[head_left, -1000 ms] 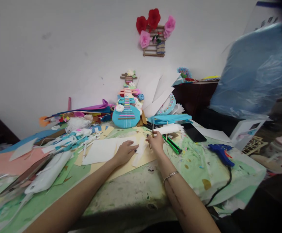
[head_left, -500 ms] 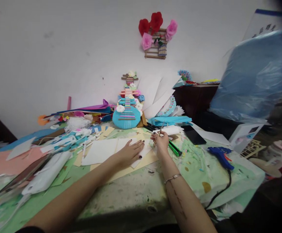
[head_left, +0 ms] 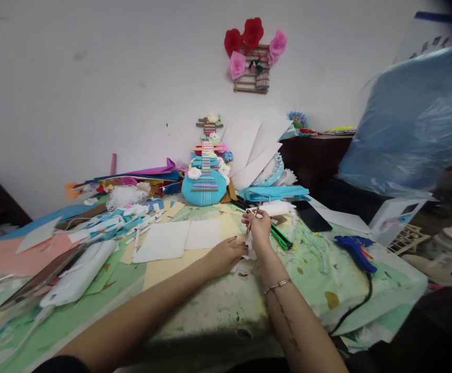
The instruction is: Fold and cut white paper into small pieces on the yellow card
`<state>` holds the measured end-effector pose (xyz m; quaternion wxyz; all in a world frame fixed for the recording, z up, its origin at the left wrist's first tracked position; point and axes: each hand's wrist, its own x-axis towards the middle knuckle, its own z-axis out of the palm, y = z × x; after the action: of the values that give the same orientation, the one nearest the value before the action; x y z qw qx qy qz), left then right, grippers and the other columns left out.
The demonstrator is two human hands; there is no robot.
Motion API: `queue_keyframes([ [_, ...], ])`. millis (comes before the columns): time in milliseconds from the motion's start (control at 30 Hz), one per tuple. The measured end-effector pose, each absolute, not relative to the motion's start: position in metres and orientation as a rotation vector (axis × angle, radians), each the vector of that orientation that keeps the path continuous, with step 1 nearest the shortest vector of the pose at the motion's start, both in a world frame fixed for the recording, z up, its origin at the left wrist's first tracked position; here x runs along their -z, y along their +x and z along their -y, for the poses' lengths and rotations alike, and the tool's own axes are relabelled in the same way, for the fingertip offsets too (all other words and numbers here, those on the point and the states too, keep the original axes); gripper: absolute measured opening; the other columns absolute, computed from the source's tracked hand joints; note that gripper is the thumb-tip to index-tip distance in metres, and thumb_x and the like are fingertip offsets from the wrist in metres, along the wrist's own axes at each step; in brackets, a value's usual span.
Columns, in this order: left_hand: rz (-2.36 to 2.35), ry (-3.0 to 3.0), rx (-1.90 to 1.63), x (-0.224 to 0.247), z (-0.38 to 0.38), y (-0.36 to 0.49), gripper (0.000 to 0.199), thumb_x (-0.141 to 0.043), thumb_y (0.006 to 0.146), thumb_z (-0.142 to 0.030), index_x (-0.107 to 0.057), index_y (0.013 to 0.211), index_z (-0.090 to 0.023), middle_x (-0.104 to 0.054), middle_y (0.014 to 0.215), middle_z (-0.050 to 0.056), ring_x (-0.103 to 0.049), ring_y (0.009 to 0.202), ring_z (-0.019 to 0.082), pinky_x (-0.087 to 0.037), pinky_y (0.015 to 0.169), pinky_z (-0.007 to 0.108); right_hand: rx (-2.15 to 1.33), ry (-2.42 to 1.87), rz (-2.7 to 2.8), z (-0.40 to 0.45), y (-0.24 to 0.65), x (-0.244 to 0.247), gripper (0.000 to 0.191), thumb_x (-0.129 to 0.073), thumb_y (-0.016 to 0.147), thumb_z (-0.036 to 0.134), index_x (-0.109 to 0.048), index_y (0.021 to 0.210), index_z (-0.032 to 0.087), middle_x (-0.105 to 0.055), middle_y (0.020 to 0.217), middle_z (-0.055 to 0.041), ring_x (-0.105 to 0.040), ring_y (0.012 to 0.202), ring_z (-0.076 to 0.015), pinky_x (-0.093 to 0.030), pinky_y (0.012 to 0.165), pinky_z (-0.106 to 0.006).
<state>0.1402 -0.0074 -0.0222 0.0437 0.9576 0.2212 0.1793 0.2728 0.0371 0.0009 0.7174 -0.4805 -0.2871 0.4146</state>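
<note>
My right hand (head_left: pixel 260 227) is closed around gold-coloured scissors (head_left: pixel 254 220), their blades pointing up and away from me. My left hand (head_left: pixel 226 255) lies low over the table, fingers stretched to the right, touching a pale scrap of paper (head_left: pixel 251 249) beside my right wrist. Part of that scrap is hidden by the hands. Left of them, two white paper pieces (head_left: pixel 161 241) lie side by side on a cream sheet (head_left: pixel 161 267). Just right of my right hand is a green-and-black cutter (head_left: pixel 281 237).
A blue glue gun (head_left: pixel 356 251) and a black phone (head_left: pixel 312 215) lie on the right. A blue lute-shaped craft (head_left: pixel 205 187) stands at the back. Paper scraps (head_left: pixel 109 228) and a white power strip (head_left: pixel 78 274) crowd the left side of the green-covered table (head_left: pixel 307 290).
My left hand has slid right and toward me off the white paper, moving the pale scrap along. Two white pieces are now uncovered. My right hand keeps the scissors in nearly the same place.
</note>
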Motion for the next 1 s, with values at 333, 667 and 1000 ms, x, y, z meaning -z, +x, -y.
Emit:
queue_keyframes([
  [333,-0.562,3.015,-0.463,0.014,0.053,0.144,0.028,-0.04,0.082,-0.01,-0.059,0.103,-0.013,-0.064,0.113,0.012,-0.057,0.109,0.018,-0.036,0.102,0.031,-0.928,-1.015,0.573,-0.029,0.276,-0.01,0.025,-0.06,0.064,0.016,-0.044,0.082,0.018,-0.064,0.056,0.0021,-0.057,0.041,-0.0104,-0.038,0.038,-0.015],
  [667,-0.604,2.841,-0.539,0.019,0.065,0.134,0.028,-0.037,0.092,-0.023,-0.063,0.096,-0.017,-0.066,0.11,0.008,-0.057,0.108,0.017,-0.037,0.101,0.033,-0.945,-0.996,0.532,-0.027,0.277,-0.014,0.026,-0.063,0.064,0.019,-0.044,0.081,0.019,-0.063,0.056,0.0025,-0.057,0.041,-0.0104,-0.038,0.04,-0.017],
  [1000,-0.894,2.678,-0.66,0.025,0.07,0.152,0.017,-0.041,0.086,-0.014,-0.057,0.086,-0.017,-0.061,0.083,0.005,-0.053,0.083,0.017,-0.044,0.075,0.027,-0.946,-1.004,0.554,-0.028,0.278,-0.009,0.025,-0.063,0.065,0.021,-0.045,0.083,0.019,-0.064,0.057,0.0021,-0.057,0.042,-0.0101,-0.039,0.04,-0.016],
])
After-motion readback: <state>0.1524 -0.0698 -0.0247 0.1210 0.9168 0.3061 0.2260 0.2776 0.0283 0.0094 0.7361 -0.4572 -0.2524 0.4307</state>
